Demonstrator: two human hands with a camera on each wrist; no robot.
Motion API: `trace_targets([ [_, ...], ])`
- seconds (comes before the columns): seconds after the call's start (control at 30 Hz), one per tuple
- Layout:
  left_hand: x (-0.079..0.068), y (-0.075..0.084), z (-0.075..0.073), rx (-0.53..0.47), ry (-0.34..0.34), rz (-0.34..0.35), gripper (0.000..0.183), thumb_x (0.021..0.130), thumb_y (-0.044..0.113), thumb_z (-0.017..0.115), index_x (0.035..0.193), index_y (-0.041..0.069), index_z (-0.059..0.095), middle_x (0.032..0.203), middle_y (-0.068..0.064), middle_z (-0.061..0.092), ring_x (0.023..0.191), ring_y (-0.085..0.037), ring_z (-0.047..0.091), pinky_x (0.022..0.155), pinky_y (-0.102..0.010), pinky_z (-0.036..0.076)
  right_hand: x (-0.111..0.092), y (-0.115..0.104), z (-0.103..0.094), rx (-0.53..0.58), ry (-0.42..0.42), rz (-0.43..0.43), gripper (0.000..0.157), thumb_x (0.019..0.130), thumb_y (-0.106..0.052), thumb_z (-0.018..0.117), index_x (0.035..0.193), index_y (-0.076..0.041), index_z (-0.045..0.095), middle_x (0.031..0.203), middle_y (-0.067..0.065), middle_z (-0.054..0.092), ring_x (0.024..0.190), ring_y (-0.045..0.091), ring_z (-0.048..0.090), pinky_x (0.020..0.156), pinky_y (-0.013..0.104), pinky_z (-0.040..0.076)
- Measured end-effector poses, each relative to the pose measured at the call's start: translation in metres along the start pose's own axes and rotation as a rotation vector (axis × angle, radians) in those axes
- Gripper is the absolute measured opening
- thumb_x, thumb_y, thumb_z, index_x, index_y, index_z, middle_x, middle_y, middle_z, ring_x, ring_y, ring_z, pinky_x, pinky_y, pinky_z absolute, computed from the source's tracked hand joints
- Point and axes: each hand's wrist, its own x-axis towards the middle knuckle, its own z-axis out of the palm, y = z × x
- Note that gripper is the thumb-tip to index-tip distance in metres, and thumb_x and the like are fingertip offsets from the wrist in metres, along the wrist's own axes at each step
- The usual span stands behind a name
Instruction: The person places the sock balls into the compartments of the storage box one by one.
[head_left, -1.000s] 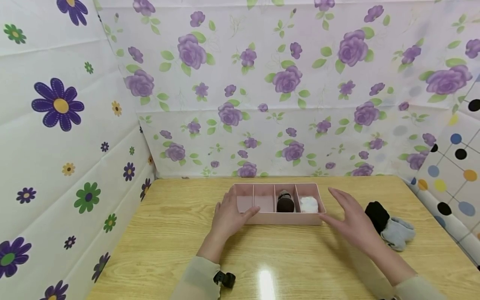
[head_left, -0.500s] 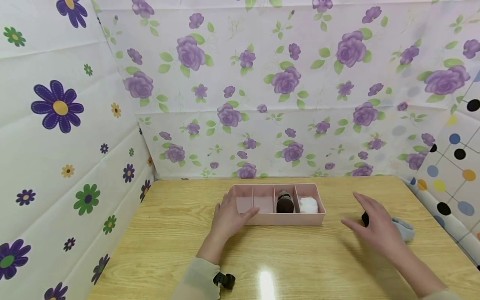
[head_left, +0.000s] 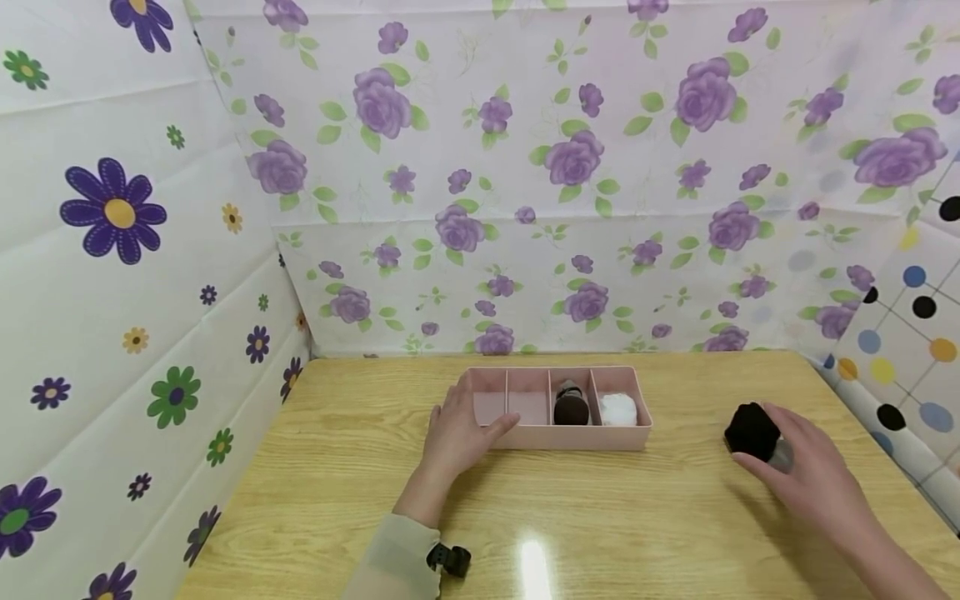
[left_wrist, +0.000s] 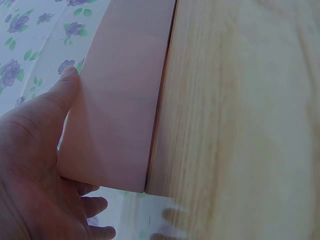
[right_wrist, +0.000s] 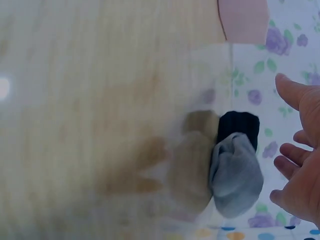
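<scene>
A pink divided storage box (head_left: 570,437) stands near the table's back edge. My left hand (head_left: 459,433) rests on its left end, the thumb over the front rim. In the left wrist view the fingers of that hand (left_wrist: 37,150) extend past the box's end. To the right, my right hand (head_left: 813,475) is beside a black sock bundle (head_left: 752,433), its thumb and fingers parted. A grey sock bundle (head_left: 782,456) is mostly hidden behind it. The right wrist view shows the black bundle (right_wrist: 239,125) against the grey one (right_wrist: 236,180), with a gap to the fingers.
A dark brown and grey bundle (head_left: 572,407) sits in the box's third compartment, a white bundle (head_left: 618,409) in the rightmost. The two left compartments hold nothing visible. Patterned cloth walls (head_left: 525,183) border the wooden table (head_left: 360,467) behind and on both sides.
My right hand has moved right, from the box's right end to the black and grey bundles, which it now partly covers. The left hand and the box have stayed in place.
</scene>
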Motion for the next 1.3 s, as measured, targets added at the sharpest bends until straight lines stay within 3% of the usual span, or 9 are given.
trace_targets([
  [0.57, 0.000, 0.001, 0.000, -0.008, -0.003, -0.001, 0.120, 0.096, 0.076, 0.070, 0.176, 0.003, 0.018, 0.180, -0.019, 0.027, 0.165, -0.045, 0.026, 0.129, -0.073, 0.018, -0.017, 0.042, 0.002, -0.052, -0.015, 0.094, 0.109, 0.102, -0.045, 0.082, 0.170, 0.012, 0.019, 0.165, 0.049, 0.021, 0.143, 0.074, 0.024, 0.107, 0.088, 0.026],
  [0.93, -0.001, 0.002, -0.001, -0.002, -0.004, -0.007, 0.120, 0.096, 0.076, 0.070, 0.177, 0.004, 0.018, 0.180, -0.019, 0.028, 0.165, -0.044, 0.025, 0.130, -0.071, 0.018, -0.013, 0.055, 0.003, -0.081, -0.065, 0.142, 0.106, 0.103, -0.048, 0.080, 0.165, 0.018, 0.024, 0.159, 0.051, 0.025, 0.138, 0.074, 0.029, 0.099, 0.085, 0.036],
  [1.13, -0.001, 0.002, -0.001, 0.003, -0.005, -0.012, 0.121, 0.096, 0.077, 0.070, 0.177, 0.004, 0.018, 0.179, -0.018, 0.028, 0.165, -0.044, 0.025, 0.130, -0.070, 0.018, -0.004, 0.059, -0.002, -0.059, -0.138, 0.144, 0.105, 0.105, -0.050, 0.076, 0.164, 0.021, 0.025, 0.155, 0.053, 0.029, 0.136, 0.074, 0.033, 0.099, 0.082, 0.038],
  [1.3, -0.001, 0.003, -0.001, -0.001, -0.005, -0.013, 0.121, 0.096, 0.077, 0.070, 0.177, 0.005, 0.017, 0.179, -0.019, 0.029, 0.165, -0.043, 0.024, 0.131, -0.069, 0.018, 0.005, 0.059, -0.001, -0.056, -0.141, 0.134, 0.104, 0.105, -0.051, 0.076, 0.162, 0.022, 0.028, 0.151, 0.054, 0.033, 0.132, 0.073, 0.038, 0.098, 0.081, 0.040],
])
